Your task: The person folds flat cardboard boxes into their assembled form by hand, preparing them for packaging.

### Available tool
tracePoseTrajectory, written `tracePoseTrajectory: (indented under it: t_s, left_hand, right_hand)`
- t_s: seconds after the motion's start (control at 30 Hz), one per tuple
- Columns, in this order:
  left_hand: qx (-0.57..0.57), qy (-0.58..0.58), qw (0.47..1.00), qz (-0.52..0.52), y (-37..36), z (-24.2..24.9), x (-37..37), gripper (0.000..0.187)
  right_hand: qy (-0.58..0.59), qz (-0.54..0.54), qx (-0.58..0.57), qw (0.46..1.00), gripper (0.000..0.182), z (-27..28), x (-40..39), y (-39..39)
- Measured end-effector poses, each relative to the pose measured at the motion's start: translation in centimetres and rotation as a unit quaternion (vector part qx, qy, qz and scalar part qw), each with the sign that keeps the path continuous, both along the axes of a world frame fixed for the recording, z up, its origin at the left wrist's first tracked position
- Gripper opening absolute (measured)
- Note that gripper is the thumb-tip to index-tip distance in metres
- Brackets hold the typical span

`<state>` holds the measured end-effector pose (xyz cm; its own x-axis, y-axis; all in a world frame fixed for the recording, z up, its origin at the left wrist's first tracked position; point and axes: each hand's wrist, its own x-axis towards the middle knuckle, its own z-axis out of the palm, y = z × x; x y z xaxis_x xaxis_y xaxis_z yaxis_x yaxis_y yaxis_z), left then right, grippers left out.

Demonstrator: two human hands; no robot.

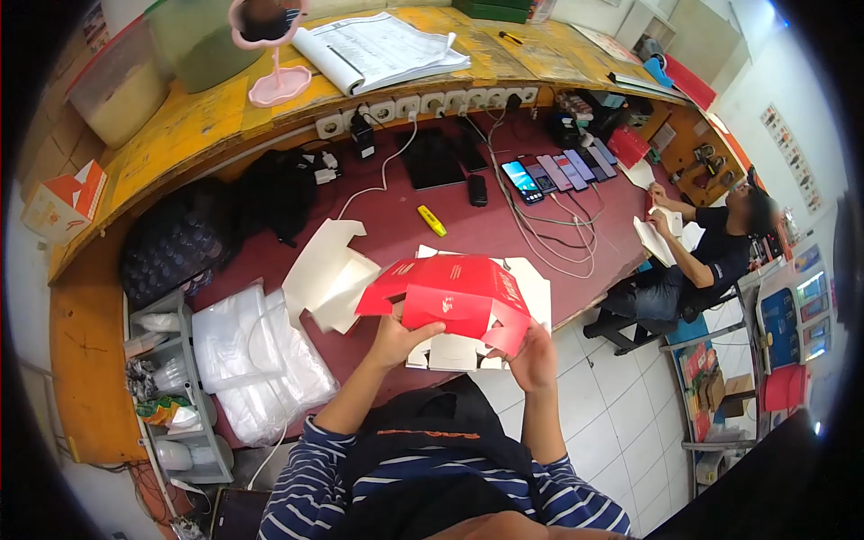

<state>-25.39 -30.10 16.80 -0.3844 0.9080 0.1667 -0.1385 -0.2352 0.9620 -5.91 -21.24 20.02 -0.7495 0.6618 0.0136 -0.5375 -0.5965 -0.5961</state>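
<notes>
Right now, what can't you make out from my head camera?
In the head view:
Left hand: some fingers hidden behind the folded red cardboard box.
The box's pale print: too small to read.
Cream cardboard beneath: middle covered by that box.
Round pink-framed mirror: top cut off by the upper edge.

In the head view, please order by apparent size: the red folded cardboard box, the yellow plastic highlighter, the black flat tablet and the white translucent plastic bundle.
1. White plastic bundle
2. Red cardboard box
3. Black tablet
4. Yellow highlighter
Nearness may enlarge the held box, so true sizes are unsure.
</notes>
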Motion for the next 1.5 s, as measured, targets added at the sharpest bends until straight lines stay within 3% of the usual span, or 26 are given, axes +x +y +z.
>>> tracePoseTrajectory:
  t_s: [0.07, 0.1, 0.17, 0.23, 0.3, 0.37, 0.43, 0.53, 0.57, 0.63, 0.67, 0.7, 0.73, 0.83, 0.87, 1.0, 1.03, 1.07, 1.1, 1.13, 1.2, 1.23, 1.3, 1.33, 1.4, 1.5]
  left_hand:
    - [-0.021, 0.042, 0.999, -0.015, -0.4, 0.8, -0.3, 0.024]
    - [-0.044, 0.086, 0.995, -0.023, -0.6, 1.0, -0.5, 0.025]
    - [-0.07, 0.061, 0.995, -0.03, -0.6, 0.1, -0.5, 0.026]
    - [-0.103, 0.159, 0.979, 0.07, -0.3, 1.0, 0.2, 0.027]
    - [-0.114, 0.183, 0.972, 0.094, 0.0, 1.6, 1.4, 0.027]
    - [0.008, 0.083, 0.989, 0.126, 0.7, 0.7, 3.0, 0.021]
    - [0.072, 0.033, 0.987, 0.139, 0.6, 0.4, 4.3, 0.018]
    - [0.126, -0.017, 0.991, 0.049, 0.0, 0.8, 5.3, 0.029]
    - [0.126, -0.016, 0.991, 0.047, -0.1, 0.5, 5.0, 0.029]
    - [0.038, 0.022, 0.998, 0.053, -0.1, 0.3, 3.6, 0.038]
    - [0.039, 0.022, 0.997, 0.057, -0.3, 0.9, 3.2, 0.038]
    - [0.127, -0.231, 0.964, 0.026, -0.5, 2.6, 2.8, 0.047]
    - [0.207, -0.466, 0.86, -0.009, -0.6, 3.6, 2.4, 0.056]
    - [0.141, -0.481, 0.861, -0.087, -1.6, 3.8, -0.4, 0.065]
    - [0.17, -0.449, 0.863, -0.156, -1.6, 2.1, -1.5, 0.065]
    - [0.139, -0.448, 0.875, -0.12, -1.9, 1.5, -2.3, 0.051]
    - [0.036, -0.18, 0.983, 0.019, -2.3, 1.2, -2.1, 0.033]
    - [-0.076, 0.103, 0.979, 0.156, -2.7, 0.7, -1.3, 0.017]
    - [0.031, 0.015, 0.994, 0.107, -2.5, -0.3, 0.0, 0.013]
    - [0.073, 0.009, 0.989, 0.128, -2.2, 0.8, 1.7, 0.015]
    - [0.029, -0.042, 0.973, 0.223, -2.7, 3.0, 4.2, 0.017]
    - [0.129, 0.117, 0.94, 0.295, -2.2, 3.0, 4.3, 0.016]
    - [0.205, 0.171, 0.906, 0.327, -1.0, 0.9, 4.1, 0.014]
    - [0.108, 0.183, 0.921, 0.325, -1.7, 0.4, 3.6, 0.013]
    - [0.12, 0.192, 0.918, 0.326, -2.1, 0.3, 2.0, 0.014]
    - [0.135, 0.194, 0.923, 0.305, -2.3, -0.2, 2.3, 0.014]
  right_hand:
    - [-0.217, -0.072, 0.205, 0.952, 0.037, -0.6, 0.5, 0.5]
    - [-0.218, -0.075, 0.206, 0.951, 0.037, -0.3, 0.7, 0.8]
    - [-0.108, -0.045, 0.07, 0.991, 0.032, 0.8, 1.0, 1.8]
    - [-0.05, -0.027, 0.004, 0.998, 0.031, 1.1, 0.6, 1.9]
    - [-0.157, -0.178, 0.044, 0.97, 0.022, 0.6, -1.3, 0.5]
    - [-0.213, -0.378, 0.206, 0.877, 0.019, -1.1, -4.3, -1.8]
    - [-0.137, -0.474, 0.192, 0.848, 0.02, -0.7, -6.7, -4.3]
    - [-0.072, -0.271, -0.015, 0.96, 0.017, -0.2, -7.0, -4.5]
    - [-0.072, -0.272, -0.015, 0.959, 0.017, -0.4, -6.7, -4.2]
    - [0.001, -0.155, -0.102, 0.983, 0.017, -0.6, -6.1, -2.9]
    - [0.13, -0.066, -0.129, 0.981, 0.022, -2.9, -4.8, -1.7]
    - [0.131, -0.062, -0.128, 0.981, 0.022, -2.4, -4.7, -1.6]
    - [0.052, -0.132, -0.085, 0.986, 0.025, -1.4, -4.6, -1.6]
    - [-0.076, -0.284, 0.064, 0.954, 0.042, 0.7, -5.0, -2.3]
    - [-0.091, -0.313, 0.114, 0.939, 0.04, 0.5, -5.0, -2.6]
    - [-0.143, -0.339, 0.26, 0.893, 0.033, -0.1, -3.9, -3.3]
    - [-0.055, -0.33, 0.211, 0.918, 0.038, 1.0, -4.1, -3.4]
    - [-0.041, -0.332, 0.193, 0.922, 0.04, 0.9, -4.3, -3.4]
    - [-0.026, -0.333, 0.174, 0.926, 0.041, 0.6, -4.5, -3.5]
    - [-0.001, -0.306, 0.146, 0.941, 0.039, 0.8, -5.1, -4.2]
    - [-0.009, -0.23, 0.11, 0.967, 0.043, -1.3, -6.5, -5.7]
    - [0.031, -0.218, -0.019, 0.975, 0.044, 1.2, -8.1, -7.0]
    - [0.022, -0.133, -0.073, 0.988, 0.046, -0.4, -7.5, -6.3]
    - [0.024, -0.168, -0.014, 0.985, 0.045, 0.2, -7.1, -5.6]
    - [0.004, -0.223, 0.079, 0.972, 0.041, 1.0, -6.0, -3.9]
    - [-0.032, -0.181, 0.063, 0.981, 0.037, 1.1, -6.0, -4.1]
